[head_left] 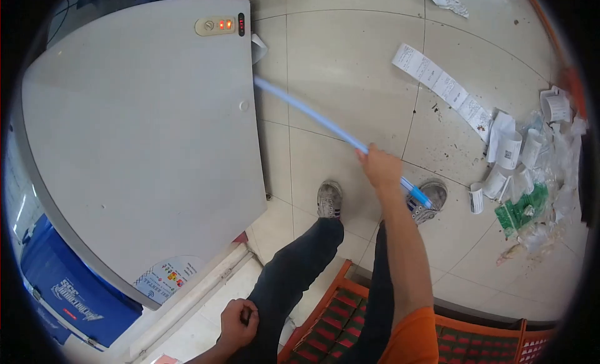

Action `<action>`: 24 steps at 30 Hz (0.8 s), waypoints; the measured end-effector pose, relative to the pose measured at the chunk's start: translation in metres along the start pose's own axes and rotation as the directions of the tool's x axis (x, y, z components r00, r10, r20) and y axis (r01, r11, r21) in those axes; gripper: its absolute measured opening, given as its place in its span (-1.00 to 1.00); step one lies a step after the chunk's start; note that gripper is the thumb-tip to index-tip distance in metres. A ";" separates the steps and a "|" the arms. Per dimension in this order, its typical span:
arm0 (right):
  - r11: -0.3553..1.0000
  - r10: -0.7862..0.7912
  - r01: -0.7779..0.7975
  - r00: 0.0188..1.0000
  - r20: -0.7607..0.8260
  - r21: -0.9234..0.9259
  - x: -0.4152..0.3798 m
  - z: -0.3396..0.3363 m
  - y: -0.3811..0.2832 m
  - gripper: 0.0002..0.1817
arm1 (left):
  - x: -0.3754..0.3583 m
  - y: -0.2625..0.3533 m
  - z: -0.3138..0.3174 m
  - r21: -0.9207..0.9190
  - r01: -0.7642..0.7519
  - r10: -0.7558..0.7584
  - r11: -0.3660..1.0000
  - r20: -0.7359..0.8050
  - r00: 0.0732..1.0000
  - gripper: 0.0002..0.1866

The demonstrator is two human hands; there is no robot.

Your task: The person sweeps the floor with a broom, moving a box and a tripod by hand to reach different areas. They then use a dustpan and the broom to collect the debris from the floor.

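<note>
My right hand (pixel 380 169) is wrapped round a light blue pole (pixel 312 116) near its bright blue end, above my right shoe. The pole slants up to the left, and its far end is hidden at the edge of a white freezer (pixel 144 114). My left hand (pixel 239 323) rests by my left thigh with its fingers curled; whether it holds anything small is hidden. A long strip of printed paper (pixel 442 85) lies on the tiled floor to the right of the pole.
Crumpled papers, clear plastic and a green wrapper (pixel 522 209) form a heap at the right. Dark specks of dirt lie near it. An orange crate (pixel 331 301) stands behind my legs. A blue box (pixel 78 292) is at the lower left.
</note>
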State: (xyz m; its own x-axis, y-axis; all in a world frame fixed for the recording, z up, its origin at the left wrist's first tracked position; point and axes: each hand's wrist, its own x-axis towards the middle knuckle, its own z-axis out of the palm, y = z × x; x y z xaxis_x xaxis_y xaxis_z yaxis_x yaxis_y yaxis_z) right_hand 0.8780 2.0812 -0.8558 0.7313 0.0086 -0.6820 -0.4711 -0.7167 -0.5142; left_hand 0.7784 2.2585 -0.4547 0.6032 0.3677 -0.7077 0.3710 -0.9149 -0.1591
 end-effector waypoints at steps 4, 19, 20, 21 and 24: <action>0.994 -0.012 0.001 0.994 -0.105 -0.106 -0.045 -0.062 0.037 -0.59 | -0.003 0.011 -0.002 0.047 -0.149 0.150 0.988 -0.018 0.989 -0.91; 0.939 0.147 -0.141 0.989 -0.007 -0.314 -0.395 -0.236 0.169 -0.67 | -0.022 -0.021 -0.023 0.024 -0.220 0.218 0.975 0.071 0.973 -0.88; 0.933 0.142 -0.150 0.989 -0.048 -0.326 -0.371 -0.234 0.155 -0.66 | -0.023 -0.021 -0.022 0.009 -0.200 0.199 0.980 0.075 0.977 -0.88; 0.928 0.138 -0.159 0.987 -0.087 -0.336 -0.339 -0.229 0.135 -0.66 | -0.025 -0.024 -0.023 -0.003 -0.179 0.178 0.984 0.083 0.981 -0.87; 0.956 0.075 -0.115 0.986 -0.151 -0.271 -0.223 -0.214 0.089 -0.55 | -0.025 -0.026 -0.016 -0.002 -0.156 0.156 0.988 0.100 0.983 -0.88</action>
State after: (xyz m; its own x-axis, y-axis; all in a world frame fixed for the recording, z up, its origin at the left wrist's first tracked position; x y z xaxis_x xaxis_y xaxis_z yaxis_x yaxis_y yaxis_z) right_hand 0.7779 1.8666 -0.6382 0.7600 -0.1509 -0.6322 -0.4005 -0.8748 -0.2726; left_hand 0.7646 2.2761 -0.4216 0.5798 0.2023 -0.7893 0.2738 -0.9607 -0.0450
